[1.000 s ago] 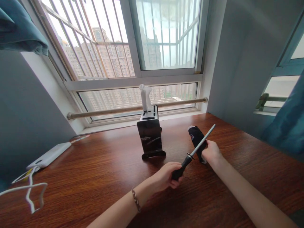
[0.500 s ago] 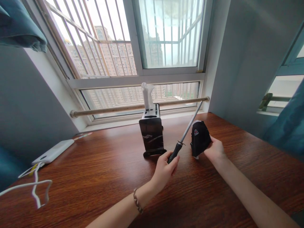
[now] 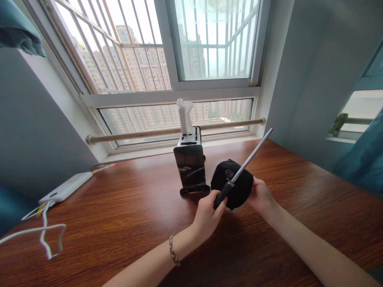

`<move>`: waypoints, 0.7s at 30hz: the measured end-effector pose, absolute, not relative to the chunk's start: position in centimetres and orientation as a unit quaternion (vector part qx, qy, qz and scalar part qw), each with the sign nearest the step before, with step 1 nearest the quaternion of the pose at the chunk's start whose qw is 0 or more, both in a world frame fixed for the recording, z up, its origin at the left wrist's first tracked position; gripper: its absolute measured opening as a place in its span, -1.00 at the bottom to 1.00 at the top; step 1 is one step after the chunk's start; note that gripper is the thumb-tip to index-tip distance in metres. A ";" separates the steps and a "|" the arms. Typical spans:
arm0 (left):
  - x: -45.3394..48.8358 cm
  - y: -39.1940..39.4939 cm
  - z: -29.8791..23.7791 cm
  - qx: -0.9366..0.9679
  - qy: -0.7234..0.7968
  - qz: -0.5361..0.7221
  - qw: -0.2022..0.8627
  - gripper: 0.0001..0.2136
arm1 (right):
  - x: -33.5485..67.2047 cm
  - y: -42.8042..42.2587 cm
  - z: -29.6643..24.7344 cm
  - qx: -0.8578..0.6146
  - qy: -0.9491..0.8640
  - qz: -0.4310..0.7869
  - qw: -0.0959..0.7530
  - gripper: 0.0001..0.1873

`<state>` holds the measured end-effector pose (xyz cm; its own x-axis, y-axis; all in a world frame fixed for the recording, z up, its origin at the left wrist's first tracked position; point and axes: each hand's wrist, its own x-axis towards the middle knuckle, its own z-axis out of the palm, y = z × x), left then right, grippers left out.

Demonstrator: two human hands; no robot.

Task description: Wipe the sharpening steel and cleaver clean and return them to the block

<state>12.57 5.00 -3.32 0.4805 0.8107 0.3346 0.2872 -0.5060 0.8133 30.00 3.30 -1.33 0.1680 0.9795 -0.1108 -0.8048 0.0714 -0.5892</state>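
My left hand [image 3: 209,209] is closed round the black handle of a sharpening steel [image 3: 251,154], whose grey rod slants up to the right. Behind the steel is a folded black cloth [image 3: 241,190] with a small shield badge and a whitish edge. My right hand [image 3: 262,195] grips this cloth at its right side, with some fingers hidden behind it. The steel crosses in front of the cloth; I cannot tell whether they touch. Just left of the cloth stands a black knife block [image 3: 190,167] with slots in its top. White wrapped handles [image 3: 184,115] stick up from it.
At the table's left lies a white power bank [image 3: 66,187] with a white cable [image 3: 44,231]. Behind the wooden table [image 3: 134,199] runs a horizontal rail [image 3: 134,136] across a barred window. A blue curtain [image 3: 363,151] hangs at the right.
My right hand has brought the black cloth left, behind the steel, and its broad face with the badge shows more. The steel has tipped lower, its tip farther right.
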 end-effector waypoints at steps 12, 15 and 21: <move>12.4 5.5 -2.8 0.745 0.350 0.396 0.406 -0.84 | 29.2 2.9 -1.5 -0.356 -0.270 0.627 0.638 -0.66; 12.5 5.6 -2.6 0.721 0.352 0.391 0.451 -0.83 | 29.7 3.2 -1.8 -0.387 -0.262 0.613 0.638 -0.64; 12.8 5.4 -1.7 0.606 0.330 0.353 0.633 -0.73 | 31.2 4.7 -2.9 -0.392 -0.180 0.582 0.689 -0.71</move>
<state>12.84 5.38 -1.65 0.5338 0.8456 0.0097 -0.0464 0.0179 0.9988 31.22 4.70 -2.89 0.2578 0.9435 -0.2083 -0.6612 0.0151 -0.7501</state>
